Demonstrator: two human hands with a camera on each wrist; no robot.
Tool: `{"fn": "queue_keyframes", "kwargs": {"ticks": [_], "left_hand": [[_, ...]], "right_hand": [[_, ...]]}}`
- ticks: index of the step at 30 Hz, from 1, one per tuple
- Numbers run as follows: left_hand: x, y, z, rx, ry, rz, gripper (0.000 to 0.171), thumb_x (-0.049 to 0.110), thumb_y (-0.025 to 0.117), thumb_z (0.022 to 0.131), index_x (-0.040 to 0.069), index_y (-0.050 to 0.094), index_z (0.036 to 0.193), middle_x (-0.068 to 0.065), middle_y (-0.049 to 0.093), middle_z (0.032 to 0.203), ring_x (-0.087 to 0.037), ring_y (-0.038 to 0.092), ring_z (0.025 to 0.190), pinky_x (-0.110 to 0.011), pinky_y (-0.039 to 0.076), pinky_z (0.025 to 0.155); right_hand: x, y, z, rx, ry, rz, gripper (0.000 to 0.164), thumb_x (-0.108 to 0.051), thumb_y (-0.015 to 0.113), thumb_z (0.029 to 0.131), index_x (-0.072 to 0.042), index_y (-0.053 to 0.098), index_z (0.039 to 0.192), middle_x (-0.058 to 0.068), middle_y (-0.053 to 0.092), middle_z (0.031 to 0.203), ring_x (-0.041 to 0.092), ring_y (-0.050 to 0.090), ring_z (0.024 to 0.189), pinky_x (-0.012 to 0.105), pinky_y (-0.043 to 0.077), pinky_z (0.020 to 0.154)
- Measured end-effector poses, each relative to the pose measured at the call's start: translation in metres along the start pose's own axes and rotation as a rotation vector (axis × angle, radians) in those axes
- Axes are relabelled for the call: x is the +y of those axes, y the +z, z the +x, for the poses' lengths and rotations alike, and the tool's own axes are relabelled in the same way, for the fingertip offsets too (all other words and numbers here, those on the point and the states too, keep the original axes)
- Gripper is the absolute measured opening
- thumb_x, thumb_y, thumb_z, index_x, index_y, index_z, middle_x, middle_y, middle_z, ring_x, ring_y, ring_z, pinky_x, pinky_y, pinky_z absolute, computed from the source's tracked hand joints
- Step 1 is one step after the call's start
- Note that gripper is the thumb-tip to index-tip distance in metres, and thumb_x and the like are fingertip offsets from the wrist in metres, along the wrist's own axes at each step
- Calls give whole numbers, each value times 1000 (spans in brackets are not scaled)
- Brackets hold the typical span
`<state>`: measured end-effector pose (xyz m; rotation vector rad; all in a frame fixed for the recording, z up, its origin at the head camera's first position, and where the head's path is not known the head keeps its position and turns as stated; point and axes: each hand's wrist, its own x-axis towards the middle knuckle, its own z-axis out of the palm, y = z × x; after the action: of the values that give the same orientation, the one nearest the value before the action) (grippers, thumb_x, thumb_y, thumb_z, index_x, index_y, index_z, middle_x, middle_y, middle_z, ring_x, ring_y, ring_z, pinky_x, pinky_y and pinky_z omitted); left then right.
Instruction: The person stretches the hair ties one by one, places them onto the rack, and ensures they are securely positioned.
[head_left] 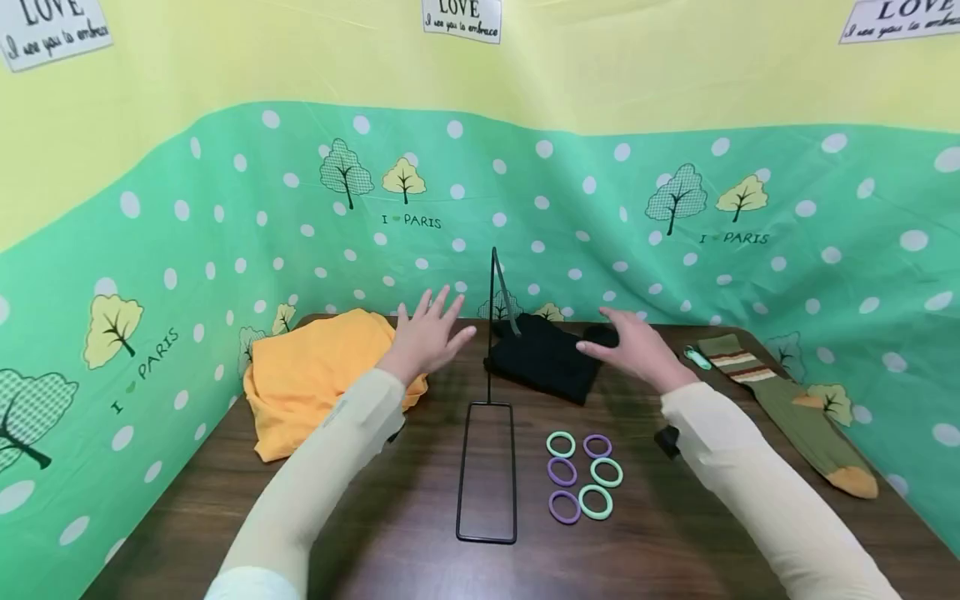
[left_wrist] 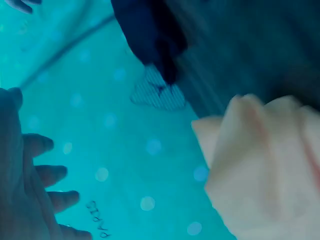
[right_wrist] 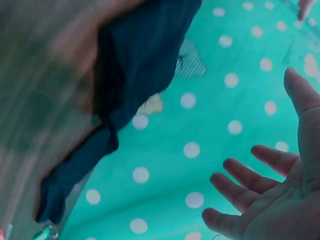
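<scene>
My left hand is raised over the table with its fingers spread, holding nothing, near an orange cloth. Its extended fingers also appear in the left wrist view. On the other side, my right hand is lifted too, thumb and fingers apart and nothing in them, close to a black cloth garment in the head view. Between the hands stands a black wire stand with a rectangular base and a slanting arm at its top. Purple rings and mint-green rings lie to the right of that base.
An olive striped sock with an orange heel and toe lies along the table's right side. Beside its cuff is a small mint-green item. A green dotted curtain hangs behind the dark wooden table.
</scene>
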<state>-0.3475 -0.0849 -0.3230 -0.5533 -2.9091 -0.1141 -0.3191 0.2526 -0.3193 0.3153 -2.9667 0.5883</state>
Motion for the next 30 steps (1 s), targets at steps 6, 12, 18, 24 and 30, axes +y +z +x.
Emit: {"fn": "queue_keyframes", "kwargs": {"ticks": [6, 12, 18, 24, 30], "left_hand": [[11, 9, -58, 9, 101, 24, 73, 68, 20, 90, 27, 12, 150, -5, 16, 155, -33, 21, 140, -62, 22, 105], [27, 25, -106, -45, 236, 29, 88, 75, 37, 82, 20, 22, 149, -11, 51, 132, -27, 55, 109, -43, 49, 82], [40, 37, -132, -194, 284, 110, 103, 84, 43, 69, 15, 32, 145, -9, 57, 121, -23, 59, 98, -36, 51, 66], [48, 51, -144, -382, 276, 119, 102, 81, 49, 69, 11, 37, 142, -5, 62, 121, -15, 60, 106, -30, 50, 63], [53, 59, -147, -411, 270, 138, 102, 81, 52, 66, 12, 41, 140, 1, 65, 116, -11, 61, 103, -30, 49, 60]], "right_hand": [[-2, 13, -47, 18, -71, 88, 88, -62, 60, 78, -4, 37, 140, 24, 45, 134, 41, 42, 124, 56, 36, 96], [3, 35, -78, 1, -109, 162, 67, -46, 71, 77, -3, 53, 126, 13, 63, 99, 26, 59, 90, 39, 48, 76], [17, 52, -87, -137, -86, 265, 58, -33, 75, 75, 1, 57, 119, -2, 45, 63, 5, 39, 55, 22, 35, 51], [29, 67, -85, -233, -78, 292, 48, -26, 76, 75, 0, 62, 112, 15, 64, 94, 22, 59, 82, 35, 49, 68], [34, 75, -88, -244, -39, 281, 44, -22, 79, 71, -1, 63, 106, 18, 62, 111, 23, 55, 90, 39, 47, 76]]}}
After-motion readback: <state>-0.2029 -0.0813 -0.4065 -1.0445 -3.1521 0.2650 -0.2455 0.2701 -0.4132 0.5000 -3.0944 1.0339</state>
